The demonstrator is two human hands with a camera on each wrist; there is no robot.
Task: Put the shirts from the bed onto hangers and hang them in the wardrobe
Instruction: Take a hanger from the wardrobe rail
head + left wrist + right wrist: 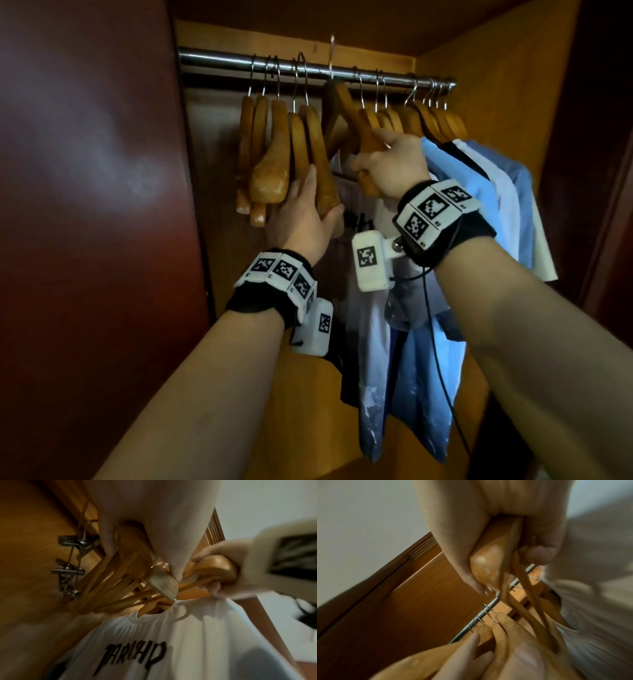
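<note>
1. The right hand [388,168] is up inside the wardrobe [486,102], and its fingers [537,555] are curled tight round the end of a wooden hanger [356,120].
2. This hanger is tilted. Its metal hook [331,56] pokes up above the silver rail [219,60], and I cannot tell if the hook sits on the rail.
3. A white shirt [171,635] with black letters hangs from this hanger, just under the right hand.
4. The left hand [305,212] is flat, with straight fingers [108,538]. It presses on a bunch of empty wooden hangers [274,154] at the left end of the rail. The thumb lies on the other side of the nearest one.
5. The tilted hanger sits in the gap between that bunch and more hangers on the right.
6. Blue and white shirts [496,198] hang on those right-hand hangers.
7. Some metal clips [68,572] hang low behind the empty hangers.
8. A dark red door [85,205] stands open on the left.
</note>
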